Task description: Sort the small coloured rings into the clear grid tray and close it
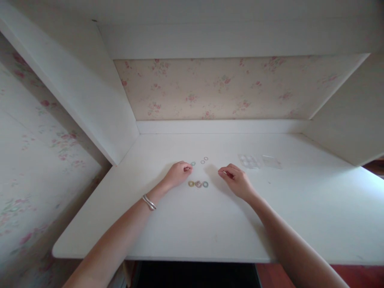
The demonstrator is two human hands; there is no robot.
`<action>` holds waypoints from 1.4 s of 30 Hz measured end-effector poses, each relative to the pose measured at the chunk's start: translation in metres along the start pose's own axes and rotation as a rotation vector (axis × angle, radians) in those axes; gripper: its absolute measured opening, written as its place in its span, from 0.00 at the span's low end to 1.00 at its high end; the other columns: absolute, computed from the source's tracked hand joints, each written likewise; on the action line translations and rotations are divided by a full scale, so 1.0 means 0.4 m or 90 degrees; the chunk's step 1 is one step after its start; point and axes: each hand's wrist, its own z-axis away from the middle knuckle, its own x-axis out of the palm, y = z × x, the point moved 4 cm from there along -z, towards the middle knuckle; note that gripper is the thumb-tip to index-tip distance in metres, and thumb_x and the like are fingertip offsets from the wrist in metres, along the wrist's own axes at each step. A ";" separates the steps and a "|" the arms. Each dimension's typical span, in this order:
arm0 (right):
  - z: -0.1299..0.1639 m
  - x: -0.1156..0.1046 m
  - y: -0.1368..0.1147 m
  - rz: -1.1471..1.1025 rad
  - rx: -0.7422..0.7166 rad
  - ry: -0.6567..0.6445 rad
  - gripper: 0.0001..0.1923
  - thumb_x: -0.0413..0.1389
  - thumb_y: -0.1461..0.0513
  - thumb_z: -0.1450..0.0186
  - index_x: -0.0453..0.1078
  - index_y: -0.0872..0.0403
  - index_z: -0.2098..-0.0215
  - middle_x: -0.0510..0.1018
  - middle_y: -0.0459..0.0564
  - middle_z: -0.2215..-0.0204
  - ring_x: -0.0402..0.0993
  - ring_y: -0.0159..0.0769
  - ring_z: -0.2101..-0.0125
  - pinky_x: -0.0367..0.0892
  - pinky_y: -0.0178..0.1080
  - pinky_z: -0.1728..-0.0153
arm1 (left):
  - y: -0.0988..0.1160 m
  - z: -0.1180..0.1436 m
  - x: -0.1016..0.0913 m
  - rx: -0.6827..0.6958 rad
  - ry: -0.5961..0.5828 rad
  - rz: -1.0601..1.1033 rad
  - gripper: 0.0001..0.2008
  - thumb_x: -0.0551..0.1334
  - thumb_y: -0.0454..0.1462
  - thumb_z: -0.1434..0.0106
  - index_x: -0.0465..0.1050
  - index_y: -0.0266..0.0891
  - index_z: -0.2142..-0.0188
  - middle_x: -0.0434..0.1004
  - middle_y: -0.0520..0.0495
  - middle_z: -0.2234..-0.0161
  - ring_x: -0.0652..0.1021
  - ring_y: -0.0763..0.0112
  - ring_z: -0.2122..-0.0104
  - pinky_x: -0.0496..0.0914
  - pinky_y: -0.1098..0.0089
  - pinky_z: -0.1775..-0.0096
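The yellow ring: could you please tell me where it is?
In the head view, the yellow ring lies on the white desk, left of the pink piece, near the left hand.

The pink piece has details too small to tell.

No text, label, brand, number or sign can be read anywhere in the head view.
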 end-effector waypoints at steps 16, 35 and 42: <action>0.006 -0.006 0.039 0.010 -0.034 -0.001 0.10 0.50 0.59 0.34 0.73 0.52 0.66 0.69 0.45 0.72 0.64 0.29 0.74 0.60 0.33 0.69 | 0.075 -0.159 0.092 0.071 -0.104 -0.283 0.13 0.53 0.40 0.37 0.75 0.40 0.64 0.73 0.45 0.60 0.75 0.66 0.63 0.66 0.70 0.62; 0.011 0.010 0.043 0.031 -0.032 -0.033 0.10 0.49 0.59 0.34 0.72 0.52 0.65 0.70 0.46 0.71 0.65 0.28 0.75 0.59 0.33 0.69 | 0.174 0.030 0.062 0.166 -0.162 -0.203 0.11 0.53 0.37 0.37 0.75 0.41 0.65 0.72 0.47 0.63 0.74 0.68 0.65 0.65 0.69 0.61; 0.009 0.009 0.050 0.044 -0.020 -0.043 0.10 0.49 0.59 0.34 0.72 0.51 0.64 0.70 0.45 0.71 0.65 0.28 0.75 0.59 0.33 0.70 | 0.171 0.030 0.081 0.155 -0.182 -0.204 0.11 0.55 0.40 0.38 0.76 0.43 0.66 0.73 0.48 0.64 0.74 0.67 0.65 0.65 0.69 0.62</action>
